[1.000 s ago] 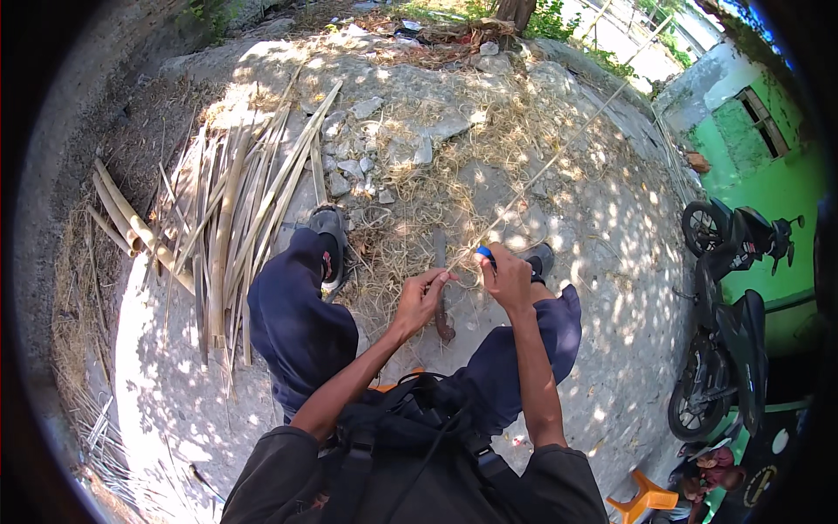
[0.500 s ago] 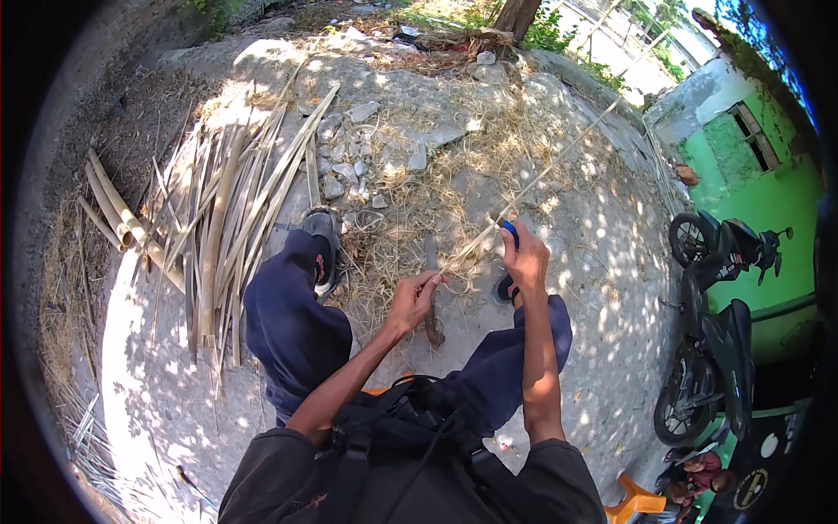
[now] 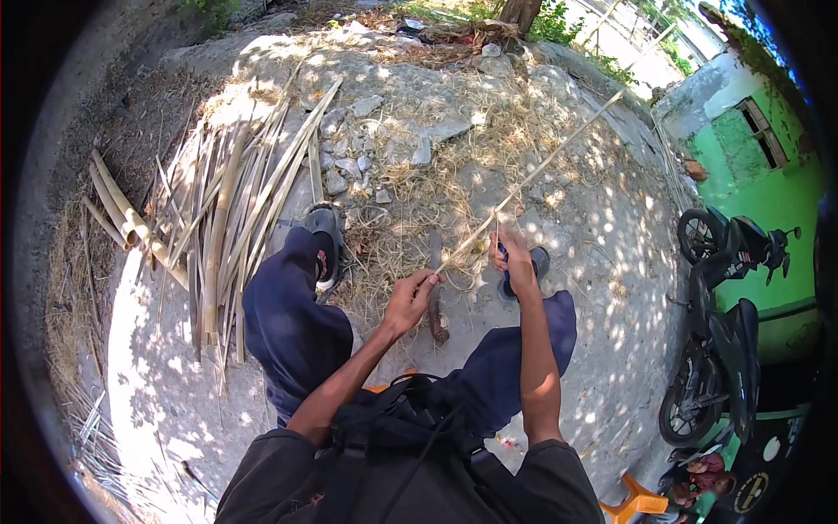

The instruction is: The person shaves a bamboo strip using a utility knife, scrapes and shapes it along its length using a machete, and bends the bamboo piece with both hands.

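Note:
My left hand [image 3: 408, 301] pinches the near end of a long, thin bamboo strip [image 3: 554, 155], which slants up and away to the right. In my right hand [image 3: 517, 260] is a small blue-handled knife [image 3: 500, 251], its blade too small and blurred to make out. The right fingers are wrapped round it, just below the strip. On the ground between my feet lies a long tool with a brown handle [image 3: 438, 327] and a dark flat blade [image 3: 435, 249]. Pale curly shavings [image 3: 397, 229] are scattered around it.
A pile of split bamboo strips [image 3: 236, 210] lies to the left, beside thicker bamboo poles [image 3: 118, 205]. Broken stones [image 3: 349, 166] sit ahead. Parked motorbikes [image 3: 711, 367] stand along the green wall at right. An orange plastic chair [image 3: 635, 502] and a person [image 3: 705, 472] are at lower right.
My right hand has moved slightly down and towards me, and the blue-handled knife is now below the strip. The strip's far end has come nearer; my left hand has barely moved.

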`<act>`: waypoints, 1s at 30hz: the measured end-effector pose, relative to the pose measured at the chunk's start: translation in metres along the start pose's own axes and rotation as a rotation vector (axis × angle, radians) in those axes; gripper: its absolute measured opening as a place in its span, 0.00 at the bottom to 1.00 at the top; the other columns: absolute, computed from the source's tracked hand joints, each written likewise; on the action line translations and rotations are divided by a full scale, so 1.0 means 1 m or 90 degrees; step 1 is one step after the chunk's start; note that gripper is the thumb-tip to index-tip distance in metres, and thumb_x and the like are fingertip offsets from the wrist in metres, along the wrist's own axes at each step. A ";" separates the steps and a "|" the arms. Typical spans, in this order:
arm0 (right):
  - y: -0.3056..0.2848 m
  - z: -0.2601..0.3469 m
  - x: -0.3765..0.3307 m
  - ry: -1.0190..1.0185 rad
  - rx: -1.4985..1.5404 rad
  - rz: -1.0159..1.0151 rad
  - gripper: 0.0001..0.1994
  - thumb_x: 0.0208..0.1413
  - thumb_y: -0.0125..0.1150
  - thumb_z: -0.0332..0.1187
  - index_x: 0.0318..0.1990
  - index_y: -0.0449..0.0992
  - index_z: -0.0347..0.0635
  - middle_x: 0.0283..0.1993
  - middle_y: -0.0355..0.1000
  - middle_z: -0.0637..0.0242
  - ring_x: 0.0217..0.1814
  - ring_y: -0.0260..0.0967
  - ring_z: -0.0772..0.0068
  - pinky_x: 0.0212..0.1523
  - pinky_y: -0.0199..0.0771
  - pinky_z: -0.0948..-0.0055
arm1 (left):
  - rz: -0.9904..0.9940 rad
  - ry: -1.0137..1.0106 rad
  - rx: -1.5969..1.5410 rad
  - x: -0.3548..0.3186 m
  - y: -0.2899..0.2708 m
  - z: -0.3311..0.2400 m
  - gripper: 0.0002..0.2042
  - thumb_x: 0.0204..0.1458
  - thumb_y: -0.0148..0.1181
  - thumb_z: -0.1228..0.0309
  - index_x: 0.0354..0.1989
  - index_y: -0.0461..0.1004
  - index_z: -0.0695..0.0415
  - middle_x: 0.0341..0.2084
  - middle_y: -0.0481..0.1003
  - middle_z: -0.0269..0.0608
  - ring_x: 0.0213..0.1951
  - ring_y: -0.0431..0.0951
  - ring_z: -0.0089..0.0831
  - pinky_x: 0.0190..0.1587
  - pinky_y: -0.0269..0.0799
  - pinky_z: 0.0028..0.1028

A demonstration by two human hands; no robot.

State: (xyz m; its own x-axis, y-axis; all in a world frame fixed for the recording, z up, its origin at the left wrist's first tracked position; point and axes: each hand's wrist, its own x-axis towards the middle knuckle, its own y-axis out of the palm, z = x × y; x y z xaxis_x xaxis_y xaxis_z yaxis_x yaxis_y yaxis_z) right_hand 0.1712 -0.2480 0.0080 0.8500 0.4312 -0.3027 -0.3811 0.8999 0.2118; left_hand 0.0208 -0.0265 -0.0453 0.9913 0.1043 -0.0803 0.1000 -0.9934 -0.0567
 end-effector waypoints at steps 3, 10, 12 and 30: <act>0.000 -0.013 0.007 -0.165 -0.321 -0.156 0.22 0.70 0.56 0.50 0.38 0.77 0.37 0.23 0.68 0.69 0.21 0.63 0.75 0.24 0.60 0.71 | -0.005 -0.002 -0.005 0.002 0.000 0.001 0.12 0.70 0.52 0.66 0.47 0.82 0.57 0.14 0.60 0.30 0.19 0.57 0.16 0.23 0.52 0.27; 0.029 -0.005 -0.010 -0.419 -0.687 -0.247 0.17 0.64 0.63 0.45 0.45 0.77 0.38 0.28 0.75 0.52 0.29 0.75 0.50 0.34 0.73 0.59 | -0.025 -0.009 -0.013 0.003 0.002 0.009 0.13 0.70 0.53 0.65 0.45 0.82 0.58 0.15 0.58 0.25 0.20 0.54 0.15 0.23 0.47 0.26; 0.031 -0.005 -0.010 -0.393 -0.681 -0.248 0.16 0.64 0.64 0.44 0.46 0.77 0.38 0.28 0.75 0.53 0.29 0.75 0.51 0.35 0.73 0.59 | -0.026 -0.003 -0.020 0.004 0.003 0.013 0.13 0.70 0.53 0.64 0.45 0.82 0.59 0.17 0.57 0.22 0.21 0.53 0.13 0.24 0.46 0.25; 0.026 0.001 -0.002 -0.393 -0.639 -0.315 0.13 0.59 0.70 0.36 0.47 0.78 0.42 0.33 0.78 0.56 0.33 0.77 0.56 0.37 0.74 0.62 | -0.018 -0.007 -0.030 0.003 -0.001 0.008 0.12 0.70 0.54 0.66 0.44 0.81 0.59 0.17 0.58 0.22 0.21 0.52 0.13 0.24 0.45 0.25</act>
State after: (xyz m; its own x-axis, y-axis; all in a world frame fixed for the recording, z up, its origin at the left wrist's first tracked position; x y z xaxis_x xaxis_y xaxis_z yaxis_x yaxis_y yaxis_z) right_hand 0.1598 -0.2251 0.0147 0.9036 0.1788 0.3894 0.1462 0.7256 -0.6724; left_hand 0.0226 -0.0251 -0.0531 0.9871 0.1321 -0.0904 0.1316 -0.9912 -0.0120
